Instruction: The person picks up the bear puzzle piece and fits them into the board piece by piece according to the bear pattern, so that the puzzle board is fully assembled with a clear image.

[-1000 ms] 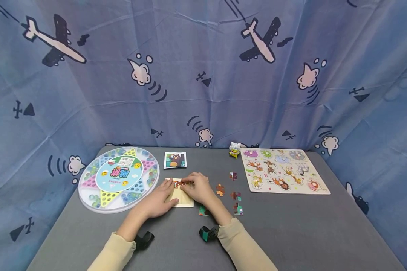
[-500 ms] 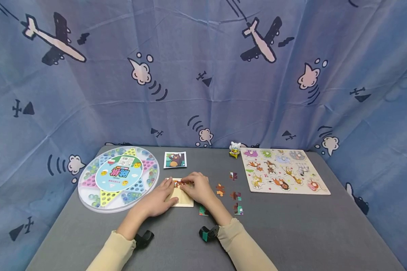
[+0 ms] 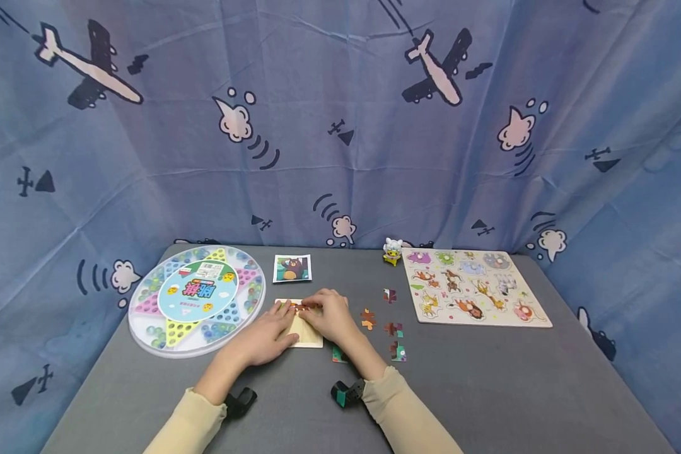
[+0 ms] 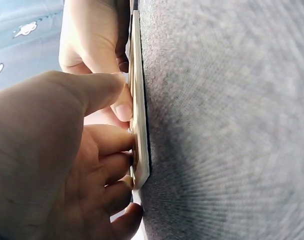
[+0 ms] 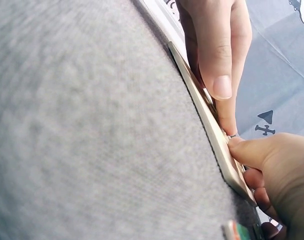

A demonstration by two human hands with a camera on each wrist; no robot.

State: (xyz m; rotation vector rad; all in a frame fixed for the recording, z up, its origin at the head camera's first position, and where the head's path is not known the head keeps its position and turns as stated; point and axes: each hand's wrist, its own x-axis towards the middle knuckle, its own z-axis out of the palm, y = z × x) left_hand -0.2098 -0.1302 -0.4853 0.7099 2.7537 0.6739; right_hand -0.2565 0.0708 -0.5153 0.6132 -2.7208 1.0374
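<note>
A small wooden puzzle tray point(image 3: 309, 340) lies flat on the grey table between both hands. My left hand point(image 3: 263, 334) rests on its left side, fingers stretched over the frame and the thumb toward the near edge. At the tray's far part my right hand point(image 3: 330, 316) pinches a brown puzzle piece point(image 3: 299, 308), largely covered by the fingers. In the left wrist view the left fingertips press onto the tray point(image 4: 140, 150) from above. The right wrist view shows the right thumb point(image 5: 244, 150) on top of the tray, with the other fingers bent by its edge.
Several loose puzzle pieces point(image 3: 393, 330) lie right of the right hand, one partly under its wrist. Behind the tray is a bear picture card point(image 3: 292, 268). A round Chinese checkers box point(image 3: 198, 299) stands left, an animal peg puzzle point(image 3: 477, 287) right, and a small figurine point(image 3: 393, 251) at the back.
Both hands stay at the tray. The fingers of the two hands have drawn slightly closer over the brown piece, which shows a little less now.
</note>
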